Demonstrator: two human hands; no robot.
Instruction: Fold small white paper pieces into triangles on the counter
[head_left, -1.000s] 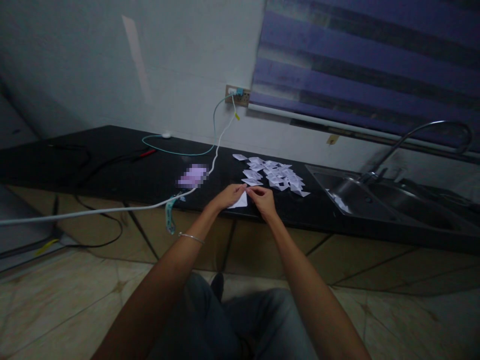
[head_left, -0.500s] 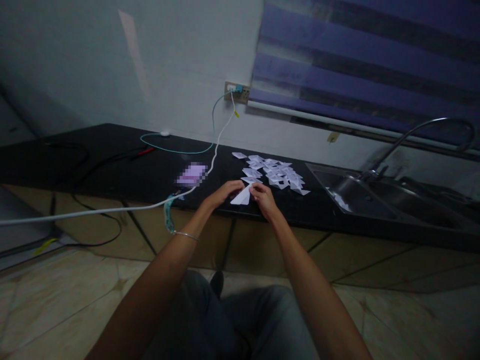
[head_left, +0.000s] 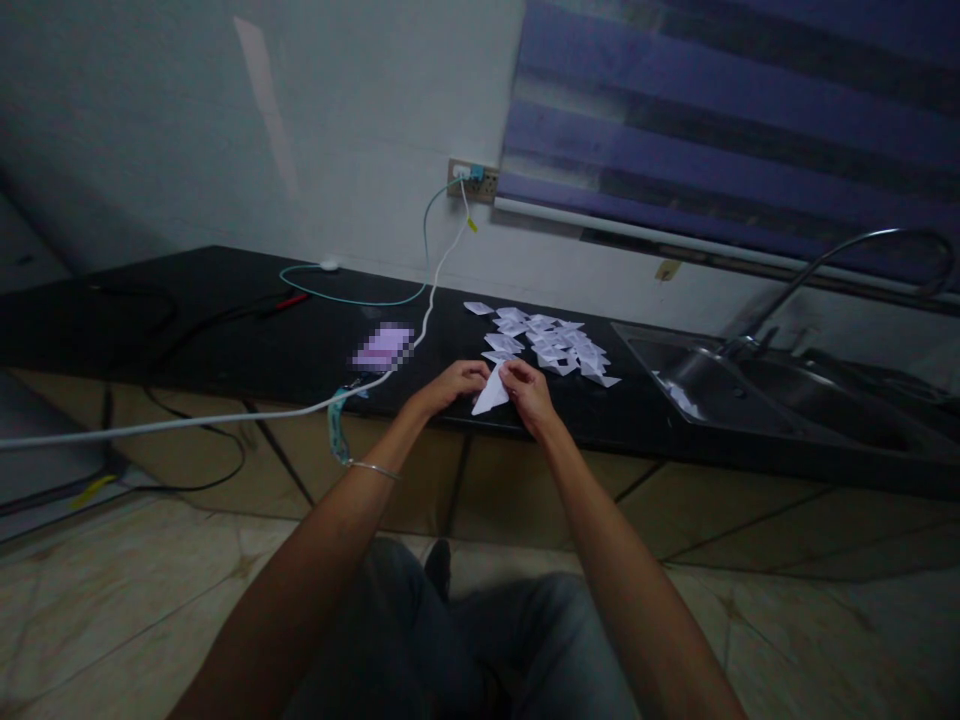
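Note:
A folded piece of white paper, pointed at its lower left, is between my hands near the front edge of the black counter. My right hand pinches its upper right part. My left hand is at the paper's left side with fingers curled against its upper edge; the fingertips are partly hidden. Just beyond my hands lie several folded white paper pieces, spread and overlapping on the counter.
A steel sink with a curved faucet is at the right. A white cable runs from the wall outlet across the counter's left part, past a blurred pinkish rectangle. A teal strap hangs over the counter edge.
The paper's lower end has gone from a broad, open shape to a narrower point at the lower left. My hands have stayed in nearly the same place.

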